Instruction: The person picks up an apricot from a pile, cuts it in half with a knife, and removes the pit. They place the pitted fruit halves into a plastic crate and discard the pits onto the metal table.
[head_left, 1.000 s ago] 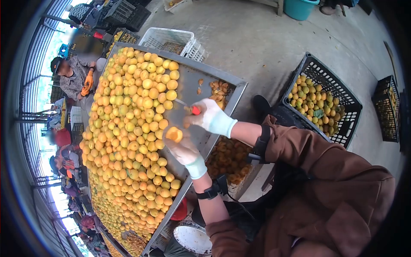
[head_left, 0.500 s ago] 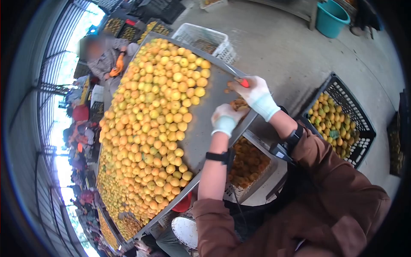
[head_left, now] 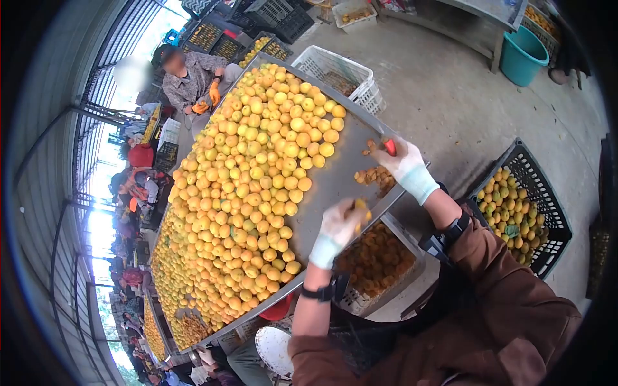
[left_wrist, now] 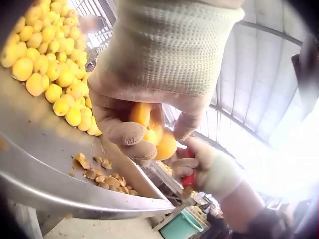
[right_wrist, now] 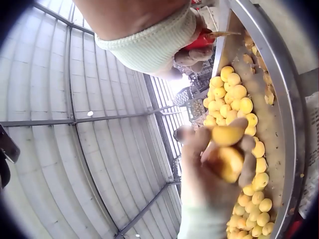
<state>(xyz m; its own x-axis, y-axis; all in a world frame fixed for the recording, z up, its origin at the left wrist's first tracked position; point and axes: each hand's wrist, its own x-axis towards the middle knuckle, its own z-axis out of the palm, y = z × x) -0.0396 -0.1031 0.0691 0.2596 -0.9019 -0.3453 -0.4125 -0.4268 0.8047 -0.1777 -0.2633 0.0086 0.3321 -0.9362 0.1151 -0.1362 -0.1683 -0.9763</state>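
Note:
The gloved left hand (head_left: 339, 225) is over the metal table's near edge, its fingers curled round split orange fruit (right_wrist: 227, 162); the left wrist view shows the fruit pieces (left_wrist: 165, 145) under its fingertips. The gloved right hand (head_left: 405, 164) grips a red-handled tool (head_left: 390, 147) above the table corner; in the right wrist view a thin tip (right_wrist: 227, 34) sticks out past the red handle (right_wrist: 201, 41). Small brown pits or scraps (head_left: 376, 175) lie on the table beneath and beside the right hand. A large heap of whole yellow-orange fruit (head_left: 257, 167) covers much of the table.
The table's raised metal rim (head_left: 347, 103) runs along its edge. Below the near edge stands a crate of fruit halves (head_left: 376, 257). A black crate of fruit (head_left: 515, 212) is at right, a white crate (head_left: 338, 74) beyond the table. A person in orange gloves (head_left: 193, 83) sits across.
The view has shifted. The left hand has pulled back from beside the scraps towards the near edge, with fruit visible in its fingers. The right hand still holds the red-handled tool.

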